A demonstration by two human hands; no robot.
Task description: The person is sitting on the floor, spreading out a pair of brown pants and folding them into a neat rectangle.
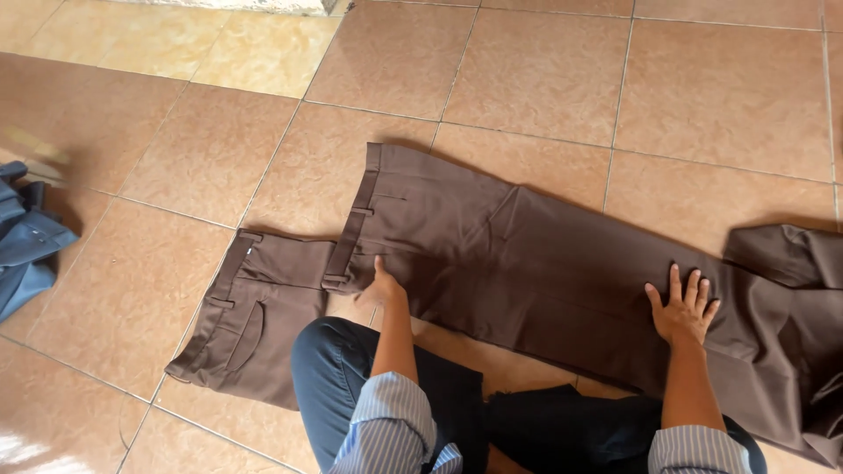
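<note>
Trousers: brown pair [527,263] lies spread on the tiled floor [702,88], directly under both hands, waistband toward the left hand, legs running out past the right hand.
Done so far: upper leg lies flat and mostly smooth between the two hands; by my reading the laying-out is well along.
Left to do: leg ends beyond the right hand are bunched and rumpled; no fold across the length is visible yet.
Left hand [382,288]: fingers curled at the waistband edge by a belt loop; cannot tell whether it pinches the cloth or only presses it.
Right hand [683,307]: fully open, fingers splayed, palm flat on the leg, holding nothing.
Blue garment [26,241]: well away, beyond the left hand, untouched.
</note>
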